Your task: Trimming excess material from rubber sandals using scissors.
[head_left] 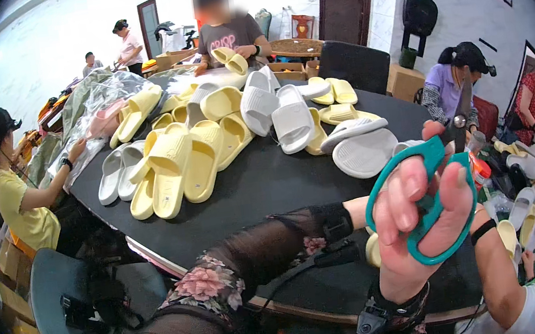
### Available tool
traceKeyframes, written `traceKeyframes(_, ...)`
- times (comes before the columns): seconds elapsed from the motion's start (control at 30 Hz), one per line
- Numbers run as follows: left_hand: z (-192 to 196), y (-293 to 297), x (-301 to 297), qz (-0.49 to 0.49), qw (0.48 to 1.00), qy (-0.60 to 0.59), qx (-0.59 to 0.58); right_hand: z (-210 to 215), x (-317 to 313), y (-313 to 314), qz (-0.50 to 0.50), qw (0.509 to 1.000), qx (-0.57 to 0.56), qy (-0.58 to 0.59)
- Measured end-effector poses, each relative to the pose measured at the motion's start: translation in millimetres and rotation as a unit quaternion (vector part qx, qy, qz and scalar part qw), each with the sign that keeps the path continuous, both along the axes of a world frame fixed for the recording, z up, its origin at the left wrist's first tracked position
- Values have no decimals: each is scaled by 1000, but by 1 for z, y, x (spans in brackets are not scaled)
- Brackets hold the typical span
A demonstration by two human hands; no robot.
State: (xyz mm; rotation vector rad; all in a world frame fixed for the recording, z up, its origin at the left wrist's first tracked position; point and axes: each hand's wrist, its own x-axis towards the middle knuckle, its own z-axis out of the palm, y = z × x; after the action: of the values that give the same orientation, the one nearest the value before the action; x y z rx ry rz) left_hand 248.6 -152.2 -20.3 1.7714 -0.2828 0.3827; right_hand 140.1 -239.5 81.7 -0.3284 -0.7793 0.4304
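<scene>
My right hand (404,260) is raised with its palm towards me, closed on a pair of scissors (436,226) with teal handles. Its thumb passes through the lower loop and curled fingers through the upper one. The dark metal blades point up, close together. My left forearm (270,243), in a sheer black floral sleeve, reaches across; the left hand (358,212) lies behind the right hand and the scissors, its fingers hidden. Just beyond are a grey slipper (366,153) and a pile of yellow slippers (171,169) on the black table (251,196).
Across the table a person (224,32) holds yellow slippers. Another person in yellow (21,204) touches plastic bags at left. At right, a co-worker's bare arm (492,259) comes close to my hand. A grey-blue chair (61,306) stands at lower left. More slippers (526,208) are heaped at right.
</scene>
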Motion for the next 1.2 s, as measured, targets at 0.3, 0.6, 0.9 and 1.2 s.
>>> traceKeyframes(0.3,-27,136,14,247,934,-62,251,1,22,-3,-20,999,20,-28)
traceKeyframes(0.6,-68,274,0,359,851,114,366,-3,15,13,-33,996,-87,7)
traceKeyframes(0.9,-72,273,10,389,848,131,336,-6,15,26,-36,992,-121,16)
traceKeyframes(1.2,-9,239,-23,302,816,13,492,-3,19,30,-39,991,-126,15)
